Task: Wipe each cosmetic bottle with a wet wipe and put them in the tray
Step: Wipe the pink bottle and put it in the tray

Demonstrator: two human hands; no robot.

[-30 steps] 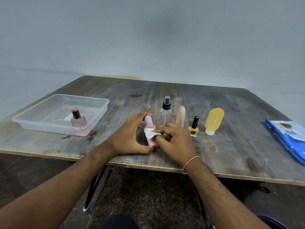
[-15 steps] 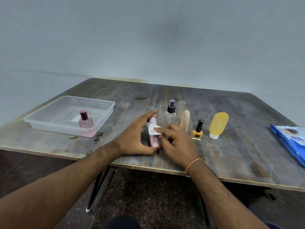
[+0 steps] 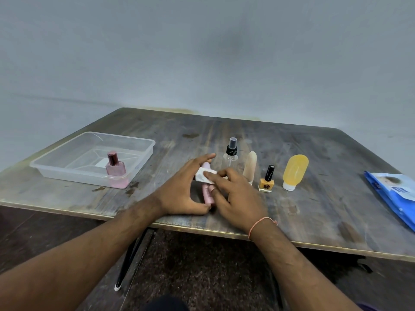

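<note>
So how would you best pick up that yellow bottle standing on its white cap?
Probably by the wide upper body of the yellow bottle, coming from above or from its open right side. It stands upright on its small white cap, so it looks top-heavy, and the nail polish stands close on its left.

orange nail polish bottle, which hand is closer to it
Right. The right hand lies just left of the orange nail polish bottle, pressing a wet wipe onto the pink bottle. The left hand holds that pink bottle from its far side, farther away.
</note>
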